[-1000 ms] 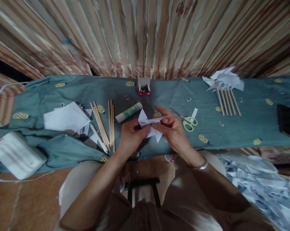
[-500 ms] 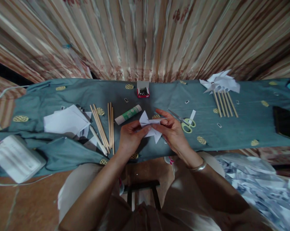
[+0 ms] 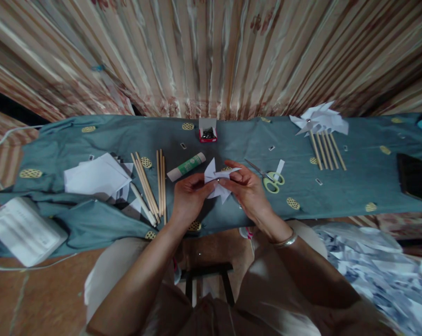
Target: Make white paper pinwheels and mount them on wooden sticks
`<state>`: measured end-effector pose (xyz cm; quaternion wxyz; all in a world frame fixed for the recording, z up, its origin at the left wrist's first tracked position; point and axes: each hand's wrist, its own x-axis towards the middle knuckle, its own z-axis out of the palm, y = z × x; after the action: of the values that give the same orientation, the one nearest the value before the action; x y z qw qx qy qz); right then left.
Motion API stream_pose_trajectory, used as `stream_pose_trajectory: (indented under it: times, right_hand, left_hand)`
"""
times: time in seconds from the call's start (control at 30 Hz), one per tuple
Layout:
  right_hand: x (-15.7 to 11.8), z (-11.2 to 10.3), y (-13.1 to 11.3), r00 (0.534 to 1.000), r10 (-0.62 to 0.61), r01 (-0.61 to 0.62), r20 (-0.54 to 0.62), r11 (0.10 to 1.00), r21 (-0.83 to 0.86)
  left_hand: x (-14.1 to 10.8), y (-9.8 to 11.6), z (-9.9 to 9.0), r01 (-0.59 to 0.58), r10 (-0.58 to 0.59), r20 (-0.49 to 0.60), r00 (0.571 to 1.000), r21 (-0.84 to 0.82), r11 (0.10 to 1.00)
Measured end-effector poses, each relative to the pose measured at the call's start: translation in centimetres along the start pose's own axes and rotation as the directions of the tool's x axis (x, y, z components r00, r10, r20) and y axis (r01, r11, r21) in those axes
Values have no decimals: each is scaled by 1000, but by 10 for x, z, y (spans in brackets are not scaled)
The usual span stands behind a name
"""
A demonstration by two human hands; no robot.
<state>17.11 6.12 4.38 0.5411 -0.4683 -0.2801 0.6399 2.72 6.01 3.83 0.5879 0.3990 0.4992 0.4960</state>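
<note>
A white paper pinwheel [image 3: 222, 192] is held between my two hands over the near edge of the cloth, its folded blades pointing outward. My left hand [image 3: 190, 196] pinches its left side, thumb on top. My right hand [image 3: 247, 189] grips its right side, with the thumb near a small shiny dot at the pinwheel's centre. Behind the left hand lies a green and white glue stick [image 3: 187, 166]. Scissors with light green handles [image 3: 272, 181] rest just right of my right hand, beside a small white paper strip [image 3: 280, 169]. The fingers beneath the paper are hidden.
A small red box [image 3: 208, 133] of dark pins stands at the back. Wooden sticks [image 3: 161, 186] and white paper sheets [image 3: 93, 177] lie left. Pinwheels on sticks [image 3: 322, 121] and a black phone [image 3: 413, 177] lie right. A white box [image 3: 25, 232] sits at the left edge.
The pinwheel has turned and tilted slightly in my hands, so its blades show more openly and a shiny dot appears at its centre. My right fingers have drawn in closer to it.
</note>
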Motion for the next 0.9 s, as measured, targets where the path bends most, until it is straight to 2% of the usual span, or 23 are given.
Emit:
stream_pose_trajectory:
  times: [0.37,0.9]
  right_hand:
    - [3,-5,8,1000,-18,19,26,1000,-9]
    - [0,-3,3,999,13,-14,35,1000,17]
  left_hand:
    - [0,2,0,2,-2,-16,1000,13,1000]
    - [1,2,0,-20,21,-27,999,47,999]
